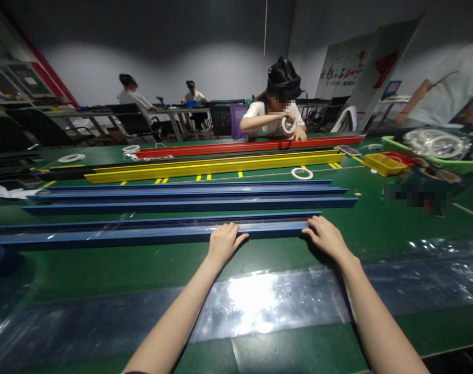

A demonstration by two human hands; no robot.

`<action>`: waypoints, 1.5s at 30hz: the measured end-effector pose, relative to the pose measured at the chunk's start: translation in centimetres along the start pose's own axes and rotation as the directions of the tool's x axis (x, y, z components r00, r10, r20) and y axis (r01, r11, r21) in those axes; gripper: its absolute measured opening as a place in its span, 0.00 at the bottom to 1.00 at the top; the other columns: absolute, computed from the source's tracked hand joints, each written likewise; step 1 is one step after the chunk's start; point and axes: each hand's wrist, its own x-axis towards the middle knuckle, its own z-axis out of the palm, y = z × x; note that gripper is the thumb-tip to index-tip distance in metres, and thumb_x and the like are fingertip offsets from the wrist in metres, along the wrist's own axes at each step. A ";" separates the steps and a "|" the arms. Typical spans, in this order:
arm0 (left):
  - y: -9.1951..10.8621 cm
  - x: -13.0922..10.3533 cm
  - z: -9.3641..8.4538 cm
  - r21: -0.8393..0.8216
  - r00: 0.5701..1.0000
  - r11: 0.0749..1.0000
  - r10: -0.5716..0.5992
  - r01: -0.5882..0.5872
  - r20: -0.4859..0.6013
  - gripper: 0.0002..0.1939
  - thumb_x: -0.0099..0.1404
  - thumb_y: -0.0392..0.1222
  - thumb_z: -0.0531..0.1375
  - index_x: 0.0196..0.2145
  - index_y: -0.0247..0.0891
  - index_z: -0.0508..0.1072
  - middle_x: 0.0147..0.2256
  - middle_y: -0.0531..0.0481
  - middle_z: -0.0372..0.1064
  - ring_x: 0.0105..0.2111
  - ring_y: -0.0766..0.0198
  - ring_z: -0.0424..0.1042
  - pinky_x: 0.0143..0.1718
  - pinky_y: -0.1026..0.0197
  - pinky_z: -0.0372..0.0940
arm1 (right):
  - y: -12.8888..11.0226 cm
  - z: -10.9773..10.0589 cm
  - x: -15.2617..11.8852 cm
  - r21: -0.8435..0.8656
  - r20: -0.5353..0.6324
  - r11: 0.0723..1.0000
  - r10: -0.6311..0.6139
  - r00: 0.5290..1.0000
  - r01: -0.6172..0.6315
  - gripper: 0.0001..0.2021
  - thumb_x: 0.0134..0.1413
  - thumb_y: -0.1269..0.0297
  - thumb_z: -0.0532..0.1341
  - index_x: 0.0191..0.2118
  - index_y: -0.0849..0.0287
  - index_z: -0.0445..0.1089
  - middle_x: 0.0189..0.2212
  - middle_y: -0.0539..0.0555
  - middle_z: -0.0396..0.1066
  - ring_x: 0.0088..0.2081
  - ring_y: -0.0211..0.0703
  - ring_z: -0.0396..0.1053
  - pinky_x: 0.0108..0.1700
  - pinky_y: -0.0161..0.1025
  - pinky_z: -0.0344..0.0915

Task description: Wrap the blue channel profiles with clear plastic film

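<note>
A long blue channel (150,234) lies across the green table (143,265), nearest to me of the blue ones. My left hand (224,243) grips its near wall right of the middle, fingers over the edge and thumb pointing right. At its right end my right hand (325,236) is closed on the same channel, fingertips over the rim. Clear plastic seems to lie in and over the channel. Between my forearms and beyond them, a wide strip of clear film (291,301) runs along the table, with a bright glare.
Several blue channels (189,201), yellow channels (213,167) and a red channel (252,146) lie farther back. A tape roll (302,173) sits behind the blue ones. A green basket (465,165) is at right. A person (275,111) across the table holds a white roll.
</note>
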 end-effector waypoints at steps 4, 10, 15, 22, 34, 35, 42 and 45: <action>-0.2 -0.1 0.1 -0.062 1.000 0.998 0.017 -0.017 0.004 0.18 0.65 0.55 0.49 0.34 0.39 0.69 0.30 0.50 0.71 0.32 0.62 0.67 0.32 0.60 0.54 | 0.0 0.0 0.0 -0.004 0.007 1.000 0.003 1.000 -0.003 0.09 0.56 0.59 0.53 0.30 0.57 0.66 0.30 0.54 0.67 0.37 0.44 0.64 0.36 0.37 0.58; -0.3 0.0 0.0 -0.112 1.000 0.994 0.016 -0.015 0.011 0.16 0.66 0.53 0.49 0.36 0.41 0.70 0.32 0.52 0.72 0.33 0.63 0.68 0.33 0.60 0.55 | 0.1 0.0 0.1 -0.005 0.016 1.000 0.001 1.000 -0.001 0.09 0.56 0.60 0.54 0.30 0.57 0.66 0.30 0.54 0.68 0.36 0.44 0.64 0.36 0.37 0.57; -0.1 0.0 -0.2 -0.099 0.999 0.995 -0.013 0.018 0.052 0.18 0.66 0.55 0.49 0.36 0.40 0.70 0.32 0.51 0.72 0.34 0.62 0.69 0.34 0.60 0.56 | 0.2 0.1 0.1 0.001 0.043 1.000 0.000 0.999 0.000 0.10 0.57 0.59 0.53 0.31 0.58 0.66 0.31 0.54 0.67 0.36 0.44 0.63 0.37 0.37 0.57; 0.0 0.3 -0.4 -0.065 0.994 0.998 -0.011 0.018 0.110 0.19 0.66 0.56 0.47 0.35 0.39 0.69 0.33 0.50 0.72 0.35 0.61 0.69 0.35 0.60 0.56 | 0.2 0.1 0.1 0.000 0.064 1.000 0.008 0.998 -0.008 0.11 0.58 0.58 0.52 0.31 0.58 0.65 0.31 0.55 0.67 0.37 0.44 0.63 0.38 0.37 0.57; 0.3 0.1 0.0 0.041 0.997 0.999 -0.023 0.020 0.069 0.20 0.66 0.56 0.47 0.34 0.37 0.68 0.33 0.48 0.68 0.33 0.60 0.66 0.33 0.59 0.54 | 0.1 0.0 0.1 -0.003 0.067 1.000 0.006 0.998 -0.006 0.12 0.58 0.58 0.51 0.31 0.59 0.66 0.31 0.55 0.67 0.36 0.44 0.63 0.38 0.37 0.57; 0.3 0.0 0.0 0.042 0.998 0.999 -0.022 0.019 0.064 0.20 0.66 0.56 0.47 0.34 0.37 0.68 0.32 0.48 0.68 0.33 0.60 0.66 0.33 0.59 0.53 | 0.1 -0.1 0.1 -0.006 0.069 1.000 0.006 0.998 -0.006 0.12 0.58 0.58 0.51 0.31 0.59 0.66 0.31 0.55 0.67 0.36 0.44 0.63 0.38 0.37 0.57; 0.2 -0.1 0.1 0.051 0.999 0.999 -0.002 0.000 0.040 0.19 0.66 0.55 0.47 0.32 0.37 0.66 0.29 0.48 0.66 0.31 0.60 0.65 0.33 0.59 0.52 | 0.2 -0.2 0.2 -0.023 0.114 0.999 0.031 0.993 -0.028 0.14 0.58 0.57 0.51 0.33 0.60 0.69 0.33 0.56 0.68 0.38 0.45 0.64 0.40 0.37 0.57; 0.2 -0.1 0.1 0.045 1.000 0.999 0.004 -0.006 0.030 0.19 0.66 0.55 0.48 0.30 0.38 0.67 0.29 0.48 0.67 0.31 0.60 0.65 0.32 0.59 0.52 | 0.1 -0.3 0.3 -0.039 0.147 0.999 0.040 0.988 -0.035 0.15 0.58 0.57 0.51 0.35 0.61 0.70 0.35 0.57 0.69 0.40 0.46 0.65 0.41 0.38 0.57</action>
